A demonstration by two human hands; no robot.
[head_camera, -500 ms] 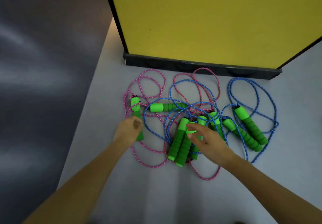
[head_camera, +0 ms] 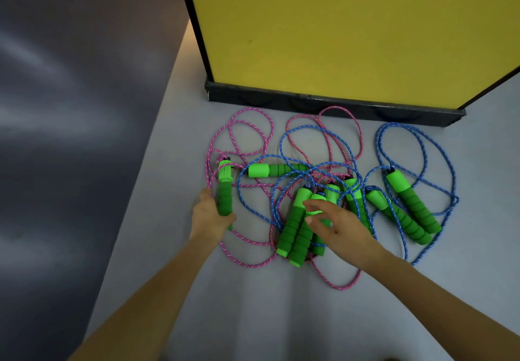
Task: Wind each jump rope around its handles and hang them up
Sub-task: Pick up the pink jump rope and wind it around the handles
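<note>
Yellow panel: upright board on a dark base strip; every position below is given from it.
Jump ropes: pink cords and blue cords lie tangled on the grey surface, just in front of the panel's base.
Left handle: green, in front of the panel's left corner, with pink cord looped round it.
Your left hand: fingers curled round the foam end of the left handle, gripping it.
Crosswise handle: lies parallel to the panel's base.
Middle handles: bundle in front of the panel's centre, crossed by blue cord.
Your right hand: fingers straight and spread, tips resting on the middle handles, gripping nothing.
Right handles: a pair side by side before the panel's right end, inside blue loops.
</note>
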